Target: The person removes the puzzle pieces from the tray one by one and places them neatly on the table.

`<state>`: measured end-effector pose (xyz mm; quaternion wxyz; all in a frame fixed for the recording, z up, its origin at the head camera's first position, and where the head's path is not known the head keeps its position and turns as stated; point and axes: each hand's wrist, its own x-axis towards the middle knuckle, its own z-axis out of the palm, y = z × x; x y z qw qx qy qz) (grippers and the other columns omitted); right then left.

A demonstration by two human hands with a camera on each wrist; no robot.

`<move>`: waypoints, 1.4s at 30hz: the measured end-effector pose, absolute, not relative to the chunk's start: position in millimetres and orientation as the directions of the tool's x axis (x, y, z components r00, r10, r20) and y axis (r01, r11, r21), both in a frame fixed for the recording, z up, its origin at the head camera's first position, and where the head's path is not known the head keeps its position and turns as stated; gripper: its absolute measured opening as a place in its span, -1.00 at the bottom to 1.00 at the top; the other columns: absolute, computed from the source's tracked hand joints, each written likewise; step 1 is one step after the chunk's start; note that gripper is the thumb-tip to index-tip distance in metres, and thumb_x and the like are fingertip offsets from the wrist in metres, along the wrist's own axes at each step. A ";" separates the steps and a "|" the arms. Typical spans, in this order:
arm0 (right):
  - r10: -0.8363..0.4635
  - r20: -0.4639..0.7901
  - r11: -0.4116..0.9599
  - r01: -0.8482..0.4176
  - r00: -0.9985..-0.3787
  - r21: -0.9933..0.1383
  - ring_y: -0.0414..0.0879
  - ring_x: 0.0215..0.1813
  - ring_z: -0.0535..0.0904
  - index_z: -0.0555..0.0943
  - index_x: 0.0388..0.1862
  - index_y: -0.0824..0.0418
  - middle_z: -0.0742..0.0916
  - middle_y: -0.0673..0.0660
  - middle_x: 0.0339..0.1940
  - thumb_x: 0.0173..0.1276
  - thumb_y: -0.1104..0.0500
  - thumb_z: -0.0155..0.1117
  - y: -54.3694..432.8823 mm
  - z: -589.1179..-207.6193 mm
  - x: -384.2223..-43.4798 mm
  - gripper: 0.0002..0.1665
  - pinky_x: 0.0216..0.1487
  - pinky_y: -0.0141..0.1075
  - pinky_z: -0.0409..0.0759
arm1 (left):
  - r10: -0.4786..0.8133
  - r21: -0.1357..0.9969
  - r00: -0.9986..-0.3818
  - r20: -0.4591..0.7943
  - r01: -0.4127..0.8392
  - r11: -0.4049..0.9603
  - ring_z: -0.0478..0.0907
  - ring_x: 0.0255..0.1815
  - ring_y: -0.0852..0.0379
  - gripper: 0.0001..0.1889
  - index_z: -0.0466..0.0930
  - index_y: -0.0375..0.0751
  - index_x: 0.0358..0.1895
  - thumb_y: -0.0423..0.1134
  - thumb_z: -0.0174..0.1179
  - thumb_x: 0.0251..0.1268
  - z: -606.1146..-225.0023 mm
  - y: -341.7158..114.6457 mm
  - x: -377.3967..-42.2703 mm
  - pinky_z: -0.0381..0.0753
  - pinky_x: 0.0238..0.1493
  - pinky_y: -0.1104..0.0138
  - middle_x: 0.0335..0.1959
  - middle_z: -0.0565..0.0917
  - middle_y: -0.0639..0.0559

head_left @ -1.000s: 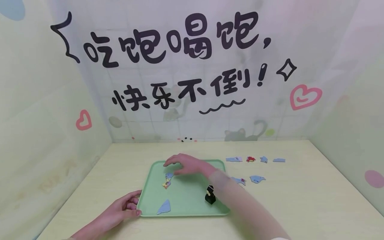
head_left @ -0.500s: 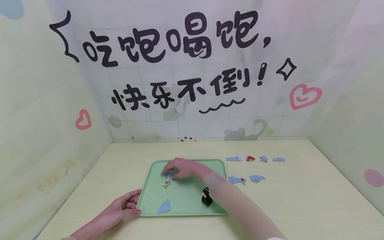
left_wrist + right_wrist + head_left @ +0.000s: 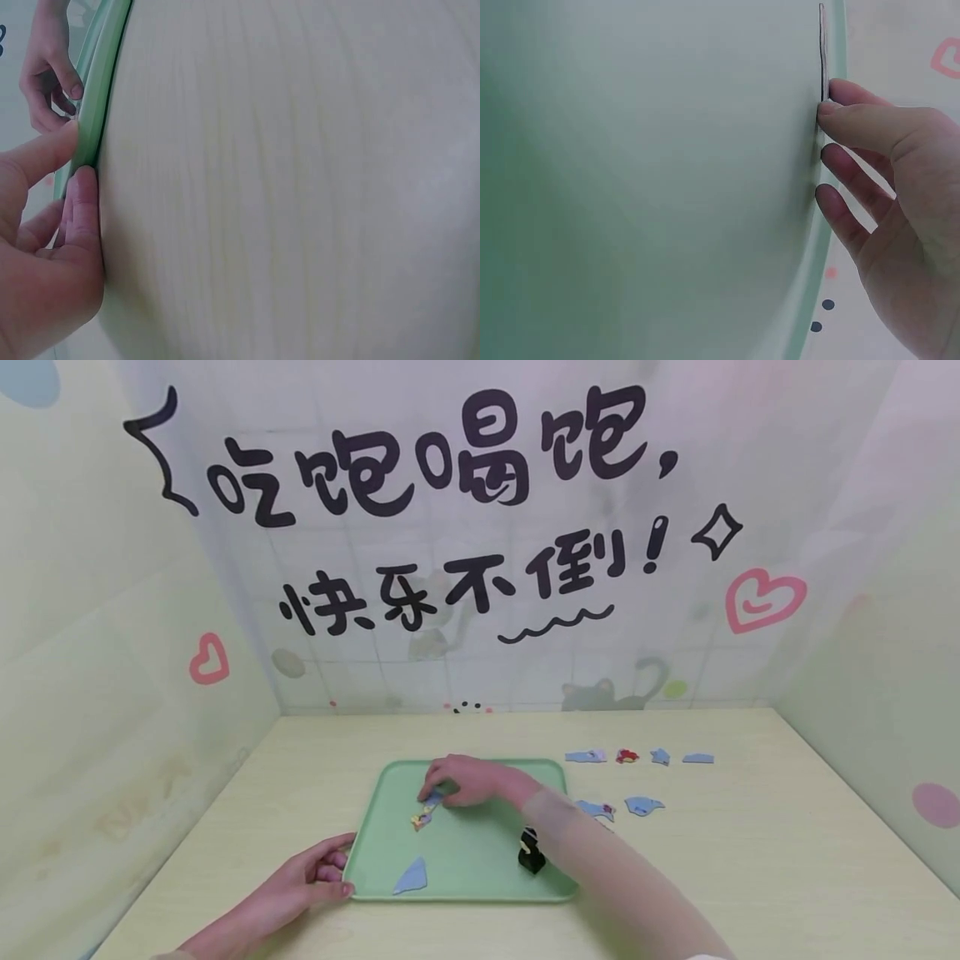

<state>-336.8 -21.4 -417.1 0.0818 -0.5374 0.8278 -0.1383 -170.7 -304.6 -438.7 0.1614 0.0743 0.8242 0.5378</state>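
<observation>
On the table's left side my left hand (image 3: 311, 872) grips the corner edge of a pale green tray (image 3: 480, 877). Its thumb lies on the rim (image 3: 95, 97) in the left wrist view, fingers against the outer side. Over the far left of the tray, my right hand (image 3: 467, 779) pinches a blue puzzle piece (image 3: 433, 799) between thumb and index finger. The piece's thin edge (image 3: 823, 52) shows in the right wrist view. Right at it lie small yellow-and-purple pieces (image 3: 422, 819). A pointed blue piece (image 3: 410, 876) rests near the tray's front left corner.
Right of the tray, several puzzle pieces lie in two rows, including a red one (image 3: 627, 757) and a blue one (image 3: 643, 806). A black device (image 3: 531, 850) hangs under my right wrist. A printed cloth wall (image 3: 480, 677) closes off the table's back.
My right hand has come down from above the tray onto the blue piece, fingers closing together. The small cluster of pieces has shifted slightly right. The left hand stays at the tray's edge.
</observation>
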 end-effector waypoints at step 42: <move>-0.896 -0.026 0.424 -0.839 -0.442 -0.342 -0.21 0.07 0.53 0.69 0.14 0.02 0.73 -0.04 0.05 0.32 0.26 0.35 -24.4 -410.2 -336.9 -0.60 0.12 -0.50 0.41 | 0.229 0.903 -0.950 -0.213 -0.102 0.417 0.49 -0.17 0.23 -0.11 0.05 -0.43 0.50 -0.36 0.34 0.14 -437.0 -301.0 -169.9 0.52 -0.11 0.46 0.11 0.39 -0.20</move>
